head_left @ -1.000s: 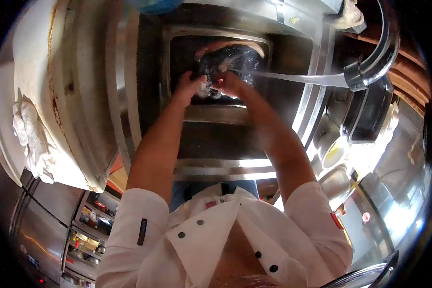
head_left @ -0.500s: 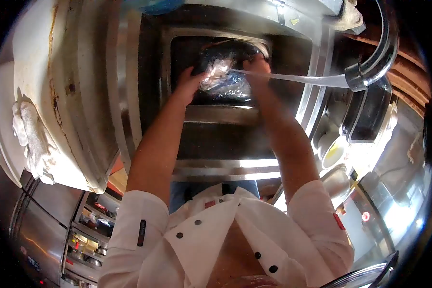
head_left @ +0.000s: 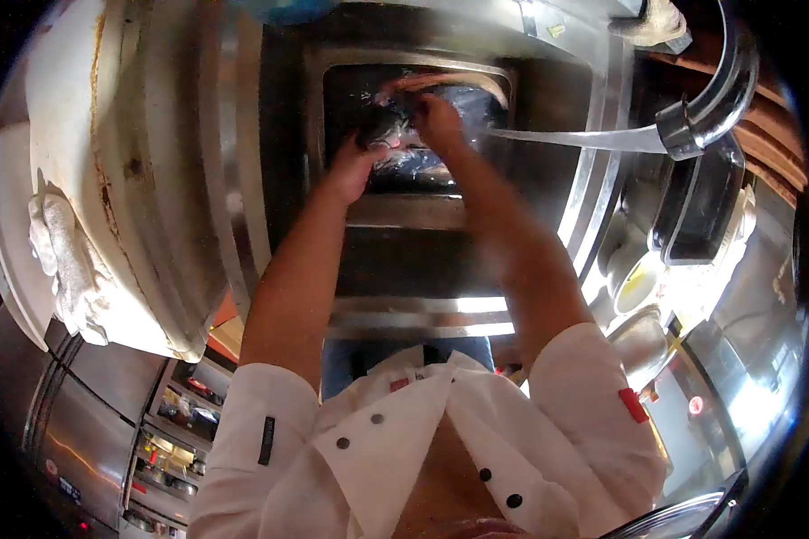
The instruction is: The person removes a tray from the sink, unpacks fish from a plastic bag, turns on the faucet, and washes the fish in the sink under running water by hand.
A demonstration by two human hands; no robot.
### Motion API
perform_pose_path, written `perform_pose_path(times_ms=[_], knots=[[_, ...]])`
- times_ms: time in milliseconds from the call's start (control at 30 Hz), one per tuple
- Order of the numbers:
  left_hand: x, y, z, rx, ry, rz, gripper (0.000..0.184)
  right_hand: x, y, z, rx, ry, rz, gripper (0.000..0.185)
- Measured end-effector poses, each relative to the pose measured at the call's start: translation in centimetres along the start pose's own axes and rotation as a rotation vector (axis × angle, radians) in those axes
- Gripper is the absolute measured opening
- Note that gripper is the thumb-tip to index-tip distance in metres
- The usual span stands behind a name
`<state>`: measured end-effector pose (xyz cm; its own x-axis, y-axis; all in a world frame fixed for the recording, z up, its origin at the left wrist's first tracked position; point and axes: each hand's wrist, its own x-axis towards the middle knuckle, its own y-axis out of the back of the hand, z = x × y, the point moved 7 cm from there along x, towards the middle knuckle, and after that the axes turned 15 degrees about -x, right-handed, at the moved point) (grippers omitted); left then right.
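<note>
A rectangular metal pan (head_left: 400,212) sits in the steel sink (head_left: 395,260), holding dark, shiny, wet contents. My left hand (head_left: 355,171) is closed on the left side of a dark glossy thing (head_left: 383,128), whose kind I cannot make out. My right hand (head_left: 439,126) has its fingers curled on the same thing from the right, and its fingertips are partly hidden. A long pinkish-brown curved strip (head_left: 458,79) lies along the pan's far edge. Water (head_left: 575,138) streams from the faucet (head_left: 683,130) into the pan near my right hand.
On the left a pale counter (head_left: 144,278) carries a crumpled white cloth (head_left: 63,260). At right stand a black rectangular tray (head_left: 699,202) and a bowl (head_left: 638,283) with something yellow. A blue round object (head_left: 288,7) shows at the top edge.
My right hand has moved left across the pan, closer to my left hand. The dark glossy thing has shifted left, and more of the pinkish strip is exposed. Water keeps running.
</note>
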<state>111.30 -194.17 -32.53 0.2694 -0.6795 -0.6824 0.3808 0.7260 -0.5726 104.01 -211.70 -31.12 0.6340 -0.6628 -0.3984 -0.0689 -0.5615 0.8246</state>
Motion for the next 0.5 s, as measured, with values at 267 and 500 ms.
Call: perform_pose_path(times_ms=[267, 500], knots=[[0.3, 1.0, 0.5, 0.275, 0.041, 0.231, 0.046, -3.6, 0.3, -6.1, 0.31, 0.238, 0.043, 0.021], [-1.4, 0.7, 0.6, 0.216, 0.109, 0.153, 0.044, -0.9, 0.9, -4.1, 0.115, 0.119, 0.132, 0.027]])
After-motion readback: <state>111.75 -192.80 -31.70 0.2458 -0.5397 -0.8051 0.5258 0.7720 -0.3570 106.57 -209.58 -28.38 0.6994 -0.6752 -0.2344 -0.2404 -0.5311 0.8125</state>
